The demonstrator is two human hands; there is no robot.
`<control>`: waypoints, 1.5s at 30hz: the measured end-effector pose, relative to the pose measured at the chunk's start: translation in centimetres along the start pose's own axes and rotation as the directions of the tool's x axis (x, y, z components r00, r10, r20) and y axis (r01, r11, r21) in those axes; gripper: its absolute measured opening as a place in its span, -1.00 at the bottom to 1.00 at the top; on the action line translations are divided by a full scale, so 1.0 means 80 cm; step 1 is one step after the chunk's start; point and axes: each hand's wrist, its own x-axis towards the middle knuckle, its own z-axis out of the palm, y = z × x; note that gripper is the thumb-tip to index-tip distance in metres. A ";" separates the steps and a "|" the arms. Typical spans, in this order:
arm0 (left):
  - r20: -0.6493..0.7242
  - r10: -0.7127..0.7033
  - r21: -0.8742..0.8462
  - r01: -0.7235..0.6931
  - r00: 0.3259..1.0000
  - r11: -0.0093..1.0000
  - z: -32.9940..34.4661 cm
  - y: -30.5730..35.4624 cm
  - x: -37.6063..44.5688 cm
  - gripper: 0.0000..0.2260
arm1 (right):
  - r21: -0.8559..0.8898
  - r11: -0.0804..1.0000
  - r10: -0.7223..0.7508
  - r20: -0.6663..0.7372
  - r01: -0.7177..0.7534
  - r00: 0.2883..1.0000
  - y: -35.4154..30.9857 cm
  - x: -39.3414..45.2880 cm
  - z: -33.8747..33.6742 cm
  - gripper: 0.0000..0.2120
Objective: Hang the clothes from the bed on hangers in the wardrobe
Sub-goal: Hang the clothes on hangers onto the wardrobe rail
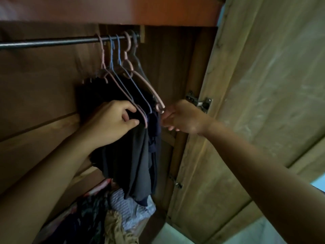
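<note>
Several pink and blue hangers [121, 67] hang from a dark metal rail [49, 42] inside the wooden wardrobe. Dark clothes [130, 155] droop from them, navy and grey. My left hand [112, 122] grips the dark cloth at the shoulder of a pink hanger, thumb and fingers curled round it. My right hand [179, 117] pinches the lower end of the outermost pink hanger [149, 85], just right of the clothes. That hanger's arm looks bare.
The open wardrobe door [246, 103] stands at the right, with a metal hinge [200, 103] close behind my right hand. A heap of mixed clothes [109, 212] lies on the wardrobe floor below. The wardrobe's back panel [44, 81] fills the left.
</note>
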 end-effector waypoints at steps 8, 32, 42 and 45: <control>0.170 0.088 0.153 -0.114 0.982 0.982 0.035 0.087 -0.016 -0.80 | -0.245 0.970 -0.002 0.020 0.007 1.000 0.059 -0.097 -0.053 -0.88; 0.666 0.384 -0.022 -0.498 0.639 0.867 0.265 0.404 -0.054 -0.45 | -0.382 0.795 0.418 -0.219 -0.472 0.881 0.260 -0.433 -0.172 -0.57; 0.706 0.591 -0.170 -0.717 0.390 0.676 0.334 0.483 -0.046 -0.41 | -0.228 0.657 0.609 -0.401 -0.718 0.684 0.276 -0.503 -0.175 -0.56; 0.704 0.634 -0.177 -0.786 0.319 0.592 0.345 0.497 -0.044 -0.47 | -0.178 0.597 0.654 -0.458 -0.783 0.602 0.272 -0.523 -0.171 -0.56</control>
